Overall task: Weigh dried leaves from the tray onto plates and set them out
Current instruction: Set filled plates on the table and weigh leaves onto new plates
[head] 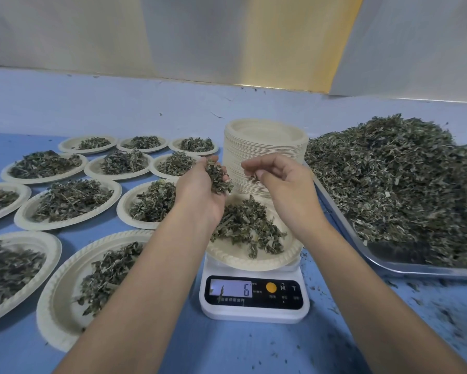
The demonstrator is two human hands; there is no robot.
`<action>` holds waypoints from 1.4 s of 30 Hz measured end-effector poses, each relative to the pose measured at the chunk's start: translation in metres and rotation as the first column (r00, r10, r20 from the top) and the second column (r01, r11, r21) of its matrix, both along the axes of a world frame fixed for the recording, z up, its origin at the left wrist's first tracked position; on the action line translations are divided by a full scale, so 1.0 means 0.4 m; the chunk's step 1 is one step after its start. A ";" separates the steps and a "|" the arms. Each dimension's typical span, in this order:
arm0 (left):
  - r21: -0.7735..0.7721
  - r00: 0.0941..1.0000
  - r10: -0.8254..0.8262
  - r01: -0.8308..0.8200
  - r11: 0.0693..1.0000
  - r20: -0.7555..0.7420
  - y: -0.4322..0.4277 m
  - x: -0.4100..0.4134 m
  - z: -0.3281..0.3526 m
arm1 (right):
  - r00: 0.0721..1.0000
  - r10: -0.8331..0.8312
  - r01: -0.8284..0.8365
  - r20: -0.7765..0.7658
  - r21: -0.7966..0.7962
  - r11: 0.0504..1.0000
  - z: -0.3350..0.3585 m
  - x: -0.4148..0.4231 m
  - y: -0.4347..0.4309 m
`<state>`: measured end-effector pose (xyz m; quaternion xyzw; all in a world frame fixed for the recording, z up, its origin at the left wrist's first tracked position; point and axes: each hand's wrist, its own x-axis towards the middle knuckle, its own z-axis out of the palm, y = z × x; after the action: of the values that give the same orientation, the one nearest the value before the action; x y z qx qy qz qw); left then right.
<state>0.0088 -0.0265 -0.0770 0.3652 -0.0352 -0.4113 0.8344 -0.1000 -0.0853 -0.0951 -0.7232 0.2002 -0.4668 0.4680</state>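
1. Head view, hands: the left hand (208,184) is cupped palm-up above the scale (254,295), its fingers curled round a clump of dried leaves (402,179). The right hand (278,182), just beside it at its 3 o'clock, pinches a few leaves between thumb and fingertips.
2. Head view, weighing spot: a plate (254,261) sits on the scale with a loose heap of leaves in it. The display appears to read 6.
3. Head view, surroundings: from the scale, the tray (388,265) heaped with leaves lies at 3 o'clock. A stack of empty plates (264,147) stands at 12 o'clock, and the filled plates (65,203) are spread from 8 to 11 o'clock on the counter (227,346).
4. Handling the leaves: they look very light, brittle and tangled, and crumbs lie scattered on the counter. A cupped palm probably suits bulk, and a fingertip pinch suits small corrections.
5. Handling the plate: it looks thin, light and fairly stiff. It is likely best taken under the rim on opposite sides and kept level, since the heap is loose and could slide.
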 end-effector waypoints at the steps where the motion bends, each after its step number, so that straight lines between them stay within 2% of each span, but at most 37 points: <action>1: 0.004 1.000 -0.003 0.003 1.000 -0.001 0.001 0.000 0.001 | 1.000 -0.002 0.002 -0.001 0.009 1.000 -0.001 0.000 -0.001; 13: 0.028 1.000 -0.003 0.004 1.000 -0.012 -0.006 0.007 -0.009 | 0.999 0.027 -0.028 0.021 0.034 0.999 -0.001 -0.002 -0.002; 18: 0.020 1.000 -0.014 0.014 1.000 0.002 -0.008 0.001 -0.006 | 1.000 0.001 -0.001 -0.030 0.002 1.000 -0.001 -0.001 0.003; 23: 0.094 0.994 -0.029 0.019 0.995 0.109 -0.009 -0.019 -0.001 | 0.998 0.027 -0.033 -0.065 -0.090 0.995 0.011 0.006 0.033; 26: 0.115 0.980 -0.029 0.007 0.993 0.196 -0.007 -0.041 0.006 | 0.981 -0.082 0.041 -0.177 -0.222 0.974 0.009 0.013 0.044; 29: 0.139 0.951 -0.047 0.004 0.990 0.307 -0.009 -0.061 0.005 | 0.971 -0.151 0.093 -0.185 -0.288 0.953 0.010 0.016 0.052; 35: 0.176 0.895 -0.045 -0.038 0.984 0.443 -0.008 -0.072 -0.002 | 0.982 -0.148 0.119 -0.119 -0.226 0.967 0.011 0.011 0.045; 39: 0.201 0.885 -0.046 -0.055 0.978 0.464 -0.008 -0.064 -0.006 | 0.995 -0.069 0.062 -0.068 -0.100 0.993 0.014 0.011 0.032; 42: 0.242 0.882 -0.039 -0.086 0.966 0.470 -0.007 -0.050 -0.004 | 0.996 -0.093 0.093 -0.013 -0.050 0.994 0.019 0.003 0.016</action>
<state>-0.0113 -0.0295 -0.0787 0.5590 -0.1789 -0.3009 0.7516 -0.0987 -0.0789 -0.0875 -0.7279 0.2256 -0.4874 0.4263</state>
